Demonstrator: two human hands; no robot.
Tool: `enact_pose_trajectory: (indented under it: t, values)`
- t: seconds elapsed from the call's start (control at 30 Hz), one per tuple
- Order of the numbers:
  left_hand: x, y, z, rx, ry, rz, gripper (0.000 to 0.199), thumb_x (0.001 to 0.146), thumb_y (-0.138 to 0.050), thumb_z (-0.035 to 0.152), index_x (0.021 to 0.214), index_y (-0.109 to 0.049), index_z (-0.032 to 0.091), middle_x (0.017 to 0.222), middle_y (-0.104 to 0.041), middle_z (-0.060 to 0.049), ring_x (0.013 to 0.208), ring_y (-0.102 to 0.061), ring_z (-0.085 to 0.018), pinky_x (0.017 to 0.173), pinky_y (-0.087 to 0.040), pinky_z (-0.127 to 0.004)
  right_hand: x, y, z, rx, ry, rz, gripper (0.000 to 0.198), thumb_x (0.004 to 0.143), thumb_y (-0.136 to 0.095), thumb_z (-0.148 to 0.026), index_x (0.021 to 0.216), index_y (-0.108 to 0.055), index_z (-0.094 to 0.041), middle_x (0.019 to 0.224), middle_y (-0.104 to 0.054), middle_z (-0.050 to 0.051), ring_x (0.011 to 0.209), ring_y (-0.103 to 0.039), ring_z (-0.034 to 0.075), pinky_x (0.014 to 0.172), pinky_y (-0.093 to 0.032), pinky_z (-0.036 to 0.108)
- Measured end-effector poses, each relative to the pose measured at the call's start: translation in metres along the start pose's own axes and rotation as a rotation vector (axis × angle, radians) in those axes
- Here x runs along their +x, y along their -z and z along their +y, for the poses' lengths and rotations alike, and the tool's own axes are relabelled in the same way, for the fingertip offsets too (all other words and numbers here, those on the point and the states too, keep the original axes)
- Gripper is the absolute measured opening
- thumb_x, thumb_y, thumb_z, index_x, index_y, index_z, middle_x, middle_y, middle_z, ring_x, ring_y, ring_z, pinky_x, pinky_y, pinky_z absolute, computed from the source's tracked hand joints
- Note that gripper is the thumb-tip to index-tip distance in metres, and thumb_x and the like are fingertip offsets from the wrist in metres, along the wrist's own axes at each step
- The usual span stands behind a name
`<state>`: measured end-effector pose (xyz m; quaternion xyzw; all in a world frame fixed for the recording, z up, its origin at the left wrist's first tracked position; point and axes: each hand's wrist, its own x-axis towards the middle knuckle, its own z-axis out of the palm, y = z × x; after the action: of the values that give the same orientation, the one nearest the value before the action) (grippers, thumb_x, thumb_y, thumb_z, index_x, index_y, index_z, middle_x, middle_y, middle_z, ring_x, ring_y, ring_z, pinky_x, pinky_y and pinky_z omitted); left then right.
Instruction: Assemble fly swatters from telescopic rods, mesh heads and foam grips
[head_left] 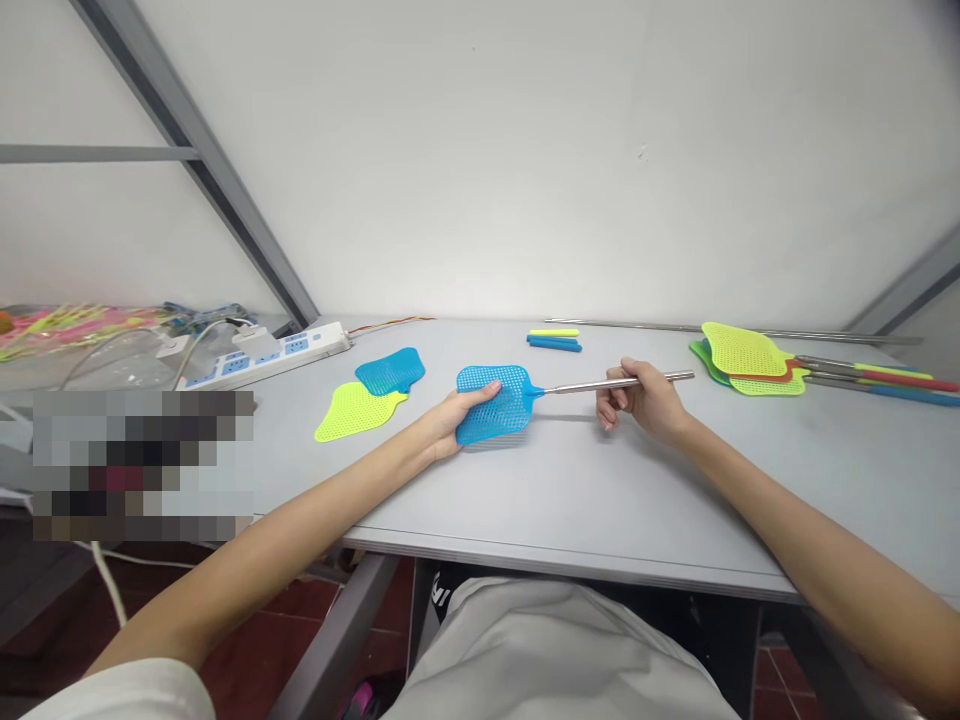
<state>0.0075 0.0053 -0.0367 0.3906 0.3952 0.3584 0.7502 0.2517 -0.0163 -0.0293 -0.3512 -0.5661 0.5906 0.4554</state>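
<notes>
My left hand (pixel 454 420) is closed on the blue mesh head of a fly swatter (pixel 499 410), its thumb lying across the top. From the narrow neck of that head a metal rod (pixel 577 386) runs to the right. My right hand (pixel 645 400) pinches the rod near its bare far end, with the fingers curled beneath. Left of my left hand, a blue swatter head (pixel 391 370) and a yellow swatter head (pixel 360 412) lie on the table without rods. Behind the rod lie a yellow tube (pixel 553 332) and several blue tubes (pixel 553 343).
Assembled fly swatters (pixel 746 350) with coloured handles are stacked at right. Thin metal rods (pixel 622 323) lie along the wall. At left are a white power strip (pixel 277 357) with cables and a clear bag of colourful items (pixel 82 340). The grey table (pixel 570 500) ends just before my body.
</notes>
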Motion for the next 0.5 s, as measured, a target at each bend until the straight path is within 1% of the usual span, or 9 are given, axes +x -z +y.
enact_pose_trajectory:
  t: [0.17, 0.37, 0.5]
  values:
    - [-0.0012, -0.0012, 0.0015, -0.024, 0.026, -0.013, 0.029, 0.069, -0.058, 0.027, 0.096, -0.056, 0.015, 0.096, -0.061, -0.007, 0.079, -0.06, -0.016, 0.076, -0.048, -0.028, -0.0007, 0.0015, 0.0024, -0.046, 0.051, -0.016, 0.041, 0.078, -0.026, -0.04, 0.045, -0.039, -0.018, 0.042, -0.049, 0.004, 0.04, -0.048, 0.015, 0.047, -0.036, 0.029]
    - [-0.0022, -0.0021, 0.0032, -0.045, 0.036, 0.005, 0.027, 0.069, -0.058, 0.025, 0.094, -0.057, 0.014, 0.089, -0.064, -0.006, 0.073, -0.061, -0.015, 0.074, -0.049, -0.028, 0.0002, 0.0014, 0.0014, -0.055, 0.058, -0.048, 0.044, 0.079, -0.023, -0.042, 0.047, -0.038, -0.018, 0.043, -0.05, 0.004, 0.041, -0.048, 0.015, 0.046, -0.035, 0.028]
    - [-0.003, -0.003, 0.0047, -0.065, 0.037, -0.011, 0.025, 0.069, -0.057, 0.024, 0.092, -0.058, 0.013, 0.085, -0.064, -0.006, 0.072, -0.061, -0.015, 0.073, -0.049, -0.028, -0.0004, 0.0004, -0.002, -0.056, 0.064, -0.058, 0.044, 0.081, -0.022, -0.042, 0.048, -0.038, -0.017, 0.043, -0.05, 0.004, 0.042, -0.049, 0.015, 0.047, -0.035, 0.028]
